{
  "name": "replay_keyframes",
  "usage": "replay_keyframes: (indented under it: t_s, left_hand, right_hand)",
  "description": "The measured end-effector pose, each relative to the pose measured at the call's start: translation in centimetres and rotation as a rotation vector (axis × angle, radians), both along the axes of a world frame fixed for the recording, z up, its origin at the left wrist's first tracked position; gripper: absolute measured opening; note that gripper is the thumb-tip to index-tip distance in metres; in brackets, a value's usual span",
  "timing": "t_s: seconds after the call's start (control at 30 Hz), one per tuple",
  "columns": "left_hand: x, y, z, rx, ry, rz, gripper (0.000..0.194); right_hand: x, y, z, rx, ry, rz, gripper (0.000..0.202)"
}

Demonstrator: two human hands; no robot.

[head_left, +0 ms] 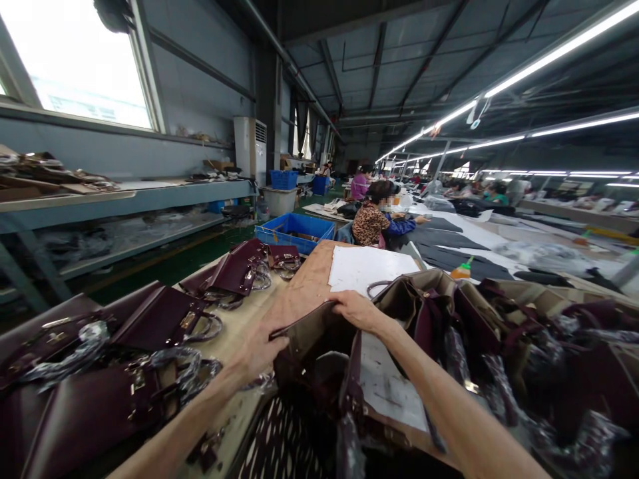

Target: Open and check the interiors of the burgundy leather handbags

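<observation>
A dark maroon handbag stands open in front of me, its tan lining showing and something pale inside. My left hand grips its left top edge, with the thumb on the inside. At the far top edge, my right hand pinches the rim between thumb and fingers. One plastic-wrapped handle hangs down on the near side. The bag's lower part is in shadow and partly out of view.
Maroon handbags with wrapped handles lie along the left of the table; more open bags stand at right. A white sheet lies ahead, near an orange-filled bottle. Beyond are a blue crate and a seated co-worker.
</observation>
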State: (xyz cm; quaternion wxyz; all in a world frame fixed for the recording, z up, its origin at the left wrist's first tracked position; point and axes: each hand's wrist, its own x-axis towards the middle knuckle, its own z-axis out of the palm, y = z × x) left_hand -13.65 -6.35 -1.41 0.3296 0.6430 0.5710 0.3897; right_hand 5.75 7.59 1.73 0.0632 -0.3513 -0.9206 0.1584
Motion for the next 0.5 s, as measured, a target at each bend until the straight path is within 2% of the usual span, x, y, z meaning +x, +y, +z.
replay_keyframes:
  t_s: [0.1,0.2,0.5]
  left_hand:
    - [-2.3,1.7,0.1,-0.083,-0.137,-0.141,0.029]
    - [-3.5,2.6,0.0,-0.139,-0.207,-0.208,0.026]
    - [-3.8,3.2,-0.8,-0.138,-0.239,-0.18,0.028]
  right_hand:
    - [1.0,0.3,-0.3,-0.159,0.082,0.046,0.023]
    - [1.5,0.1,-0.6,-0.197,0.13,0.021,0.023]
    - [1.0,-0.5,-0.9,-0.178,0.171,-0.142,0.026]
